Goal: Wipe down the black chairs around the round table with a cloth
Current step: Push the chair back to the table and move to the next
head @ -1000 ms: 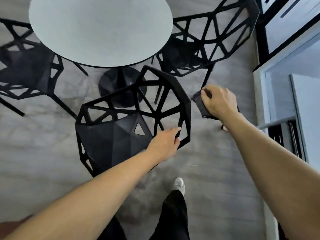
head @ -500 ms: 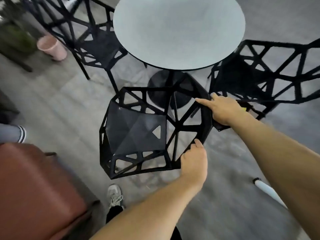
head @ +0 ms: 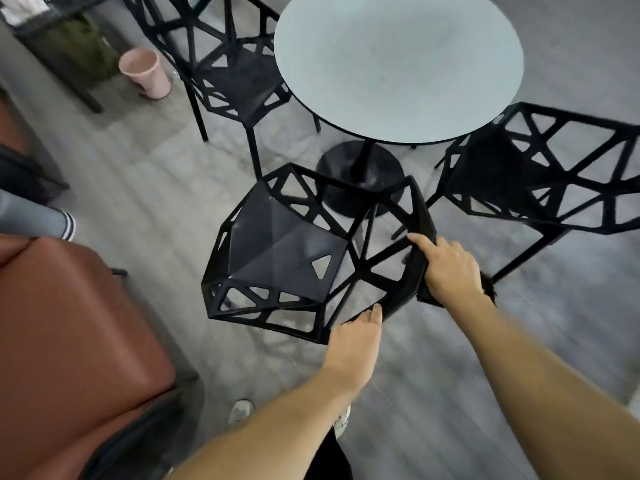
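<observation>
A black lattice chair (head: 277, 251) stands right in front of me, its backrest toward me on the right. My left hand (head: 356, 337) grips the lower edge of that backrest. My right hand (head: 446, 268) presses a dark cloth (head: 424, 292) against the backrest's outer rim; most of the cloth is hidden under the hand. Two more black lattice chairs flank the round grey table (head: 398, 64): one at the far left (head: 235, 74), one at the right (head: 540, 174).
A brown leather seat (head: 69, 327) fills the lower left. Another person's grey sleeve (head: 34, 220) shows at the left edge. A pink bin (head: 145, 72) stands on the floor at the upper left beside a dark table leg. My shoes (head: 242, 410) are below the chair.
My view has swung left around the chair. My right hand with the cloth moved from beside the chair onto its backrest rim. My left hand slid along to the backrest's lower edge.
</observation>
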A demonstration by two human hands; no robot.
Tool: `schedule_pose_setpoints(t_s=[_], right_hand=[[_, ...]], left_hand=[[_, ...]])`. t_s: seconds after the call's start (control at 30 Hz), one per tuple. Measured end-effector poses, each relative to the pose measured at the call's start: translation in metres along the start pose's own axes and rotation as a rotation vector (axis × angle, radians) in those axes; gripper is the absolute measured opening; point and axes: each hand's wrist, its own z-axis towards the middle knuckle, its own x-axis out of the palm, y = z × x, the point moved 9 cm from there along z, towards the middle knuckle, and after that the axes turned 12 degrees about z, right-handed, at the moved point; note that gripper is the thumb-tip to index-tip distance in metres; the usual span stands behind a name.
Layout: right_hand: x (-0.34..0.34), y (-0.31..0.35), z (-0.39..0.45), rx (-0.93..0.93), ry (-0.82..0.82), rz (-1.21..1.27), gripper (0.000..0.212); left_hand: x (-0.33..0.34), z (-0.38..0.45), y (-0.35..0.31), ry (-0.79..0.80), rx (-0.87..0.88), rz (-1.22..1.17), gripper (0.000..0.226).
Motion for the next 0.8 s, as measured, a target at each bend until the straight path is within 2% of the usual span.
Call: schedule_pose_setpoints(t_s=[0.13,0.43,0.63,0.8], right_hand=[[0.012,0.011,-0.049,0.111,-0.010,0.007,0.060],[0.052,0.095,-0.180,0.355,0.015,0.192,0.050],[0.090,0.181,-0.238,0.426,0.097,0.323,0.045],[0.103,0.217,-0.271,0.438,0.118,0.382,0.044]], left_hand=[[0.003,-0.037,0.023,-0.050,0.118,0.079,0.078],[0.034,-0.110,0.136,0.070,0.301,0.241,0.070],[0.028,-0.128,0.233,0.067,0.302,0.366,0.044],[0.027,-0.150,0.292,-0.044,0.218,0.308,0.034]])
